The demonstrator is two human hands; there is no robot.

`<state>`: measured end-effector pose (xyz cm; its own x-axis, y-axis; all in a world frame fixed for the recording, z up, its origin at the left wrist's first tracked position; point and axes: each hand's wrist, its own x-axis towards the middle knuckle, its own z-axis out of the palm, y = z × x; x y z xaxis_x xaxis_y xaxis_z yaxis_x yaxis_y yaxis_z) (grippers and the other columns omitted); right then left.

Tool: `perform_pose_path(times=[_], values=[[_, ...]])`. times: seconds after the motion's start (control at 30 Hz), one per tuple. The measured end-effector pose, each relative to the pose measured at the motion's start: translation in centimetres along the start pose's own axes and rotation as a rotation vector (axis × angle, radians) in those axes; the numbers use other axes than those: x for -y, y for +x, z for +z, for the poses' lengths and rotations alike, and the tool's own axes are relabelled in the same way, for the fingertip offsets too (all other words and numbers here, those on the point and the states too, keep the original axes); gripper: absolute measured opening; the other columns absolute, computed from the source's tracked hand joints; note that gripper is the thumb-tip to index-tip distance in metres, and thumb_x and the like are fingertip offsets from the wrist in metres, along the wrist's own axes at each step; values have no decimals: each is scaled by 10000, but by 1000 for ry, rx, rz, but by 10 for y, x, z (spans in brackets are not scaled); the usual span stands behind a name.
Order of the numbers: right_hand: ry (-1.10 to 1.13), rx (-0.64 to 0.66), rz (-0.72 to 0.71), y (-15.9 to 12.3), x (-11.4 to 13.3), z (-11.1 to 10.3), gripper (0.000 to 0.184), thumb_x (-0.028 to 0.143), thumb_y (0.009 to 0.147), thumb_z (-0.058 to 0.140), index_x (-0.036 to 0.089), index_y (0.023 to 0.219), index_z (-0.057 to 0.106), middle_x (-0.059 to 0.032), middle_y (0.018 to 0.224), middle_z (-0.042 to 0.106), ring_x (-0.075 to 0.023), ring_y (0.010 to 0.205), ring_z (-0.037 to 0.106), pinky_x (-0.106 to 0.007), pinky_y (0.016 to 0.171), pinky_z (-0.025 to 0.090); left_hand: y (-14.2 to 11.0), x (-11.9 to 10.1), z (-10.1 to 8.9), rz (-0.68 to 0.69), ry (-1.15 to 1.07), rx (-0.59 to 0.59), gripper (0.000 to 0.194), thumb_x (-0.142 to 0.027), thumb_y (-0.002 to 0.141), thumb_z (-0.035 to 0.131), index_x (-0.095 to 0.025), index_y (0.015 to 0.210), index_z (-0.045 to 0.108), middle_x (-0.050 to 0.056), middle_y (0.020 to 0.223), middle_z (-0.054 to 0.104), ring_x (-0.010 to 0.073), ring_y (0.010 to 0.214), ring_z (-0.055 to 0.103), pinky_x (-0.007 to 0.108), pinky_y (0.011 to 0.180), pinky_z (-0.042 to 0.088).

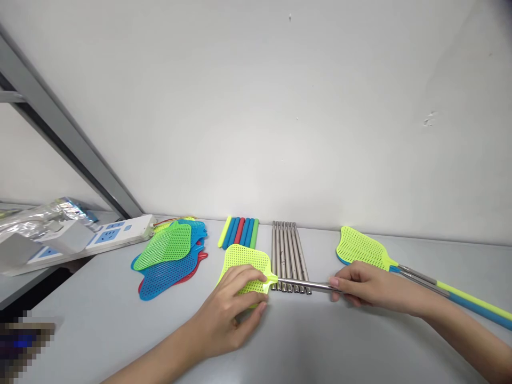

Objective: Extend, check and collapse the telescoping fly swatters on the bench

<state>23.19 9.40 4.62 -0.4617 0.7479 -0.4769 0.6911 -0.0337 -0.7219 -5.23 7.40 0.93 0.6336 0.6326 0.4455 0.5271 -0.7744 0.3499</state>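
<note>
Yellow swatter head (pixel 247 257) pinched in left grip (pixel 234 304), shaft (pixel 314 285) in closed right grip (pixel 362 285), rods (pixel 287 248) beneath

A grey tabletop (pixel 312 341), swatter heads (pixel 170 248), lined-up metal rods (pixel 284 250) and a power strip (pixel 138 228) suggest an assembly workshop.

At left, white power strip (pixel 140 229) beside crumpled clear plastic (pixel 34 220) and gray bar (pixel 66 114); behind, pale wall (pixel 280 106).

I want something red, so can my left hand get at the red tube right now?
Probably, if it lets go first: the left hand is on the yellow head, which lies between it and the red tube. Nothing seems to cover the tube's upper part.
</note>
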Motion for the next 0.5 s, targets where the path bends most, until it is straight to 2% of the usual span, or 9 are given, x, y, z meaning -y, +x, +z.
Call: perform_pose_path(times=[0.5], values=[[16, 4, -16, 2, -6, -3, 508, 574, 785, 365, 152, 766, 646, 29, 513, 400, -77, 454, 288, -203, 459, 246, 1, -3, -3, 33, -51, -6, 181, -91, 764, 428, -177, 690, 569, 74, 945, 545, 193, 921, 466, 380, 791, 392]])
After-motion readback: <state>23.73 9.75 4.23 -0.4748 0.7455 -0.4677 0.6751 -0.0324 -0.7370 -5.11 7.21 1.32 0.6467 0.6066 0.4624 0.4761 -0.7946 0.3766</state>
